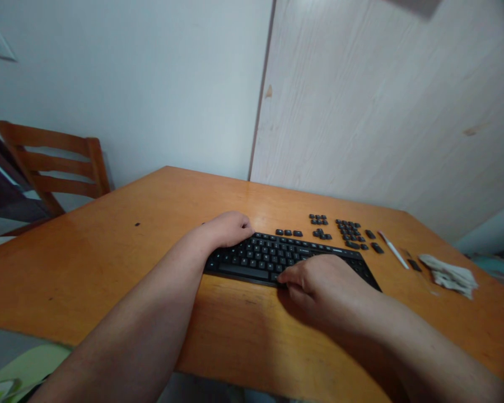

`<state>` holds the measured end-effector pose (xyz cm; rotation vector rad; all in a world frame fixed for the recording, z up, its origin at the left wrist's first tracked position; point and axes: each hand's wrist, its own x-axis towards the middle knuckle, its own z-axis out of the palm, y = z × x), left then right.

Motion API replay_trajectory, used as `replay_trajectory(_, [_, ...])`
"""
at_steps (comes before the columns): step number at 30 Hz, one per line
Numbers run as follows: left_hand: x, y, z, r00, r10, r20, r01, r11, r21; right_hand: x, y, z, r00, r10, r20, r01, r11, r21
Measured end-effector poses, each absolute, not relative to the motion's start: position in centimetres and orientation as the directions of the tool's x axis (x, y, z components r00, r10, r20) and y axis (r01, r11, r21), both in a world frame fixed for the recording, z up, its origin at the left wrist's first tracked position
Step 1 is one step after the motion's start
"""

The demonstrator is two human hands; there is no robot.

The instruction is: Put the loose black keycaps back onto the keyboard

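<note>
A black keyboard (260, 254) lies near the middle of the wooden table, its right part lacking keycaps where it shows. My left hand (231, 228) is closed on the keyboard's back left corner, its fingers curled and its fingertips partly hidden. Over the front row, just right of the space bar (244, 271), my right hand (319, 277) is closed, with its index fingertip touching a key there. Whatever may be between its fingers is hidden. Behind the keyboard lie three loose keycaps (289, 233) in a row, and farther right a group of number-pad keycaps (349, 230).
More keycaps (318, 219) lie at the back, with arrow keycaps (321, 234) below them. To the right are a white pen-like stick (393, 250), a small dark piece (414, 265) and a crumpled cloth (448, 274). A wooden chair (59, 159) stands left of the table (121, 263).
</note>
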<state>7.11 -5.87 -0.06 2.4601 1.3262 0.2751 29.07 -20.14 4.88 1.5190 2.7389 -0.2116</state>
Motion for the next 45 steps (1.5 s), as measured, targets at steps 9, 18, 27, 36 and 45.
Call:
replay_trajectory(9, [7.3,-6.2,0.4,0.525,0.851,0.000,0.786,-0.485,0.383,29.3,-20.0,4.7,-0.543,0.838,-0.057,0.838,0.536,-0.105])
replay_trajectory(18, [7.3,-6.0,0.2,0.530,0.848,-0.004,0.791,-0.492,0.363,29.5,-19.8,4.5,-0.557,0.830,-0.037,0.829,0.551,-0.098])
replay_trajectory(27, [7.2,-6.1,0.3,0.527,0.850,-0.003,0.793,-0.490,0.361,30.5,-18.9,4.9,-0.511,0.859,-0.002,0.854,0.508,-0.116])
replay_trajectory(36, [6.9,-5.8,0.0,0.540,0.842,0.007,0.780,-0.504,0.370,32.7,-15.4,5.5,-0.345,0.930,0.125,0.901,0.365,-0.232])
replay_trajectory(45, [7.0,-5.8,0.0,0.545,0.838,0.040,0.774,-0.520,0.361,32.0,-10.6,4.8,-0.248,0.968,0.022,0.960,0.249,-0.129])
